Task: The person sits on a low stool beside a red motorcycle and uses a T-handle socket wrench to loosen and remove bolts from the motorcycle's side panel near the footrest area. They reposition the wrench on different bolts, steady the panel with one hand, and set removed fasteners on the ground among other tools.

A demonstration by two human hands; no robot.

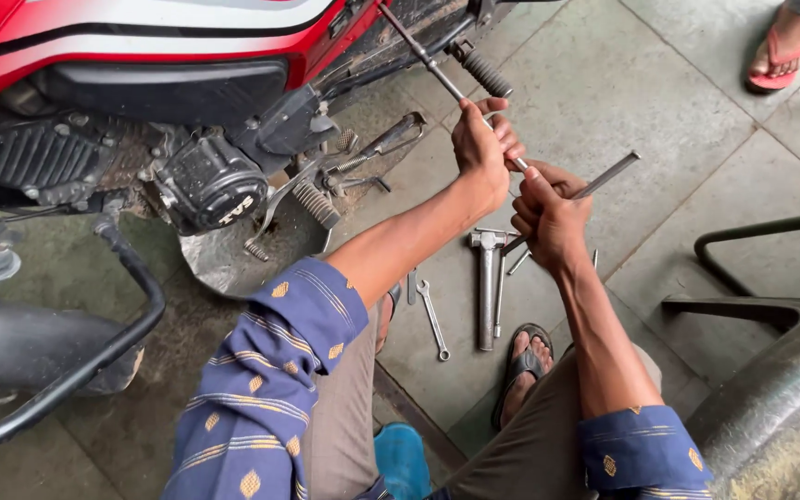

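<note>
- Head view: the left hand [480,148] grips the shaft of a long metal rod [428,60] that runs up to the underside of a red motorcycle [141,37].
- The right hand [548,215] is closed around a crossbar handle [604,176] at the rod's near end, just beside the left hand.
- On the tiled floor [604,83] below lie a spanner [433,319] and a hammer-shaped tool [486,287], near a sandalled foot [522,363].
</note>
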